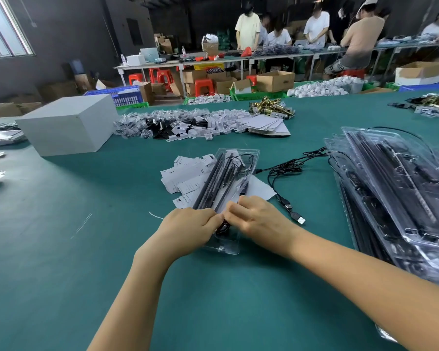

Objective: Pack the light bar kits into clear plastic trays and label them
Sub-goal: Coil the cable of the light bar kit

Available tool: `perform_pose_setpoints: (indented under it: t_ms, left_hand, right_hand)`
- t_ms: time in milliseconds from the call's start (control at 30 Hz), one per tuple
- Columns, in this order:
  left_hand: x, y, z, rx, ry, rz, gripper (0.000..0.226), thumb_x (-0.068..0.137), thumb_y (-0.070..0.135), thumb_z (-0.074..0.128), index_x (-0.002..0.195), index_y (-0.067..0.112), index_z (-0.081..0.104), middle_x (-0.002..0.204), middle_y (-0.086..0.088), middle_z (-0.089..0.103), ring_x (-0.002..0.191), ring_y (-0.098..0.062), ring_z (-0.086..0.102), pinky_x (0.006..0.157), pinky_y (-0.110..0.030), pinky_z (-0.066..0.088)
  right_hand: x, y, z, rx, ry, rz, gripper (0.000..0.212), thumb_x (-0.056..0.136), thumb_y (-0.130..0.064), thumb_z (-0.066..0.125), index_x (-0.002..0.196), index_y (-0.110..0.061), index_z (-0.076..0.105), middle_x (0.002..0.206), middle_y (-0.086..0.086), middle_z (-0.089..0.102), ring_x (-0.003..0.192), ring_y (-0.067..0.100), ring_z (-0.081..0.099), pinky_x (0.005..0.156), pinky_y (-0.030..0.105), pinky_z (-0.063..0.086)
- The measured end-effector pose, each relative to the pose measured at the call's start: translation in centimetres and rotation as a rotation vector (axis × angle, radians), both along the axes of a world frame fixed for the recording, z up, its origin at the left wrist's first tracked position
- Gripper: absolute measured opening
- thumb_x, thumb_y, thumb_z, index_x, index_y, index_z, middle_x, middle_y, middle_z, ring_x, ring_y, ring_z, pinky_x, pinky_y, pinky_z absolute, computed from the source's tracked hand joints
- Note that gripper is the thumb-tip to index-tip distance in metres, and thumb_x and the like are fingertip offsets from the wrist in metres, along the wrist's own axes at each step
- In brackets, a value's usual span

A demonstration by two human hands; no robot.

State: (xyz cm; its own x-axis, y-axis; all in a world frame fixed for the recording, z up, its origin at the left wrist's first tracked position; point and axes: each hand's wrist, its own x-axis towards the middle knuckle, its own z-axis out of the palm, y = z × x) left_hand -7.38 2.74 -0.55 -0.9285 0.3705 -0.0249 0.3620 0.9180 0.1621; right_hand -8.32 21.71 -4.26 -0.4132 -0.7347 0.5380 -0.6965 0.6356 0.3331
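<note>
A broad table covered in flat teal felt fills the room's near side, its cloth smooth and matte, with a wide bare stretch at the near left. On the far left sits a plain grey box, square-edged and dull. At the right edge leans a tall stack of packed trays, glossy clear plastic with long black bars showing through, overhanging toward the person's right forearm. Across the middle lies a strip of small bagged parts in black and white, with a heap of brass fittings just behind it.

In front of the person lies one clear tray, long and narrow with rounded corners, holding slim black light bars laid lengthwise. It rests on a scatter of white paper labels. A thin black cable loops loosely just right of it, ending in a USB plug.

Both arms reach forward, bare, wrists nearly level. The left hand and right hand meet at the tray's near end, knuckles up, fingers curled and pinching something there; what exactly they grip is hidden between them, though a dark red-black coil of wire shows below.
</note>
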Motion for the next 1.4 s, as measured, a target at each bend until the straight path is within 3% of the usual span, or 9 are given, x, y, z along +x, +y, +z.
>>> perform_pose_setpoints:
  t_ms: [200, 333, 500, 633, 933, 1167, 1233, 1300, 1400]
  left_hand:
    - [0.0, -0.1, -0.3, 0.029, 0.001, 0.008, 0.045, 0.099, 0.052, 0.024, 0.087, 0.021, 0.056, 0.067, 0.009, 0.052, 0.078, -0.02, 0.048, 0.068, -0.032, 0.033]
    - [0.0, -0.2, -0.3, 0.038, -0.001, 0.006, 0.049, 0.099, 0.054, 0.023, 0.088, 0.02, 0.056, 0.066, 0.009, 0.052, 0.078, -0.02, 0.048, 0.07, -0.032, 0.035]
    - [0.0, -0.2, -0.3, 0.032, 0.014, -0.001, 0.045, 0.1, 0.051, 0.025, 0.09, 0.022, 0.058, 0.065, 0.01, 0.049, 0.078, -0.019, 0.047, 0.068, -0.031, 0.032]
    - [0.1, -0.2, -0.2, 0.045, 0.002, -0.009, 0.044, 0.098, 0.054, 0.027, 0.093, 0.026, 0.06, 0.068, 0.01, 0.054, 0.08, -0.017, 0.05, 0.07, -0.03, 0.036]
    - [0.1, -0.5, -0.3, 0.079, -0.012, -0.006, 0.041, 0.094, 0.061, 0.032, 0.099, 0.036, 0.063, 0.077, 0.012, 0.064, 0.086, -0.012, 0.056, 0.08, -0.028, 0.044]
    - [-0.3, -1.7, -0.3, 0.113, -0.105, -0.01, 0.072, 0.065, 0.09, 0.037, 0.092, 0.029, 0.065, 0.078, 0.006, 0.065, 0.073, -0.005, 0.056, 0.073, -0.023, 0.045]
    - [-0.9, -2.9, -0.2, 0.347, -0.193, 0.032, 0.058, 0.075, 0.078, 0.042, 0.088, 0.029, 0.069, 0.076, 0.007, 0.068, 0.072, -0.007, 0.06, 0.075, -0.032, 0.05]
    - [-2.4, -4.0, -0.9, 0.631, -0.046, 0.175, 0.026, 0.091, 0.045, 0.054, 0.082, 0.028, 0.071, 0.076, 0.012, 0.071, 0.079, -0.01, 0.065, 0.074, -0.032, 0.051]
    - [-5.1, -4.7, -2.2, 0.636, 0.225, 0.481, 0.018, 0.093, 0.017, 0.053, 0.101, 0.022, 0.069, 0.096, 0.002, 0.071, 0.094, -0.021, 0.062, 0.076, -0.028, 0.045]
  right_hand:
    - [0.3, 0.1, -0.8, -0.049, 0.002, 0.042, 0.019, 0.09, 0.0, 0.052, 0.094, 0.002, 0.071, 0.075, 0.006, 0.061, 0.057, 0.02, 0.051, 0.05, 0.029, 0.046]
    - [0.0, -0.1, -1.1, -0.069, 0.022, 0.032, 0.015, 0.08, 0.004, 0.068, 0.095, 0.006, 0.071, 0.075, 0.008, 0.063, 0.056, 0.022, 0.054, 0.052, 0.03, 0.048]
    - [-1.2, -0.1, -0.8, -0.029, 0.044, -0.018, 0.016, 0.088, -0.001, 0.06, 0.08, -0.003, 0.073, 0.067, 0.004, 0.061, 0.058, 0.021, 0.055, 0.05, 0.031, 0.047]
    - [-0.9, -0.1, -0.7, -0.023, -0.12, -0.045, 0.007, 0.078, 0.002, 0.07, 0.078, -0.005, 0.072, 0.064, 0.005, 0.061, 0.057, 0.023, 0.056, 0.051, 0.031, 0.048]
    - [-0.1, 1.0, -0.8, -0.067, -0.631, -0.216, 0.04, 0.101, -0.018, 0.039, 0.139, -0.011, 0.048, 0.144, 0.007, 0.043, 0.126, 0.025, 0.044, 0.103, 0.036, 0.038]
    - [0.9, 0.9, -1.5, -0.034, -0.771, -0.358, 0.053, 0.101, -0.033, 0.028, 0.152, -0.024, 0.022, 0.159, -0.012, 0.013, 0.147, 0.012, 0.004, 0.118, 0.027, 0.007]
    - [1.1, 0.9, -1.8, -0.008, -0.777, -0.399, 0.054, 0.101, -0.038, 0.023, 0.153, -0.03, 0.015, 0.159, -0.015, 0.006, 0.147, 0.01, 0.0, 0.117, 0.03, 0.008]
    - [1.3, 1.0, -2.0, -0.003, -0.806, -0.403, 0.053, 0.101, -0.04, 0.019, 0.153, -0.032, 0.01, 0.158, -0.018, 0.0, 0.147, 0.009, -0.005, 0.118, 0.033, 0.007]
    - [1.2, 1.3, -2.2, -0.027, -0.863, -0.388, 0.053, 0.102, -0.041, 0.018, 0.152, -0.036, 0.006, 0.157, -0.023, -0.005, 0.146, 0.005, -0.01, 0.12, 0.035, 0.001]
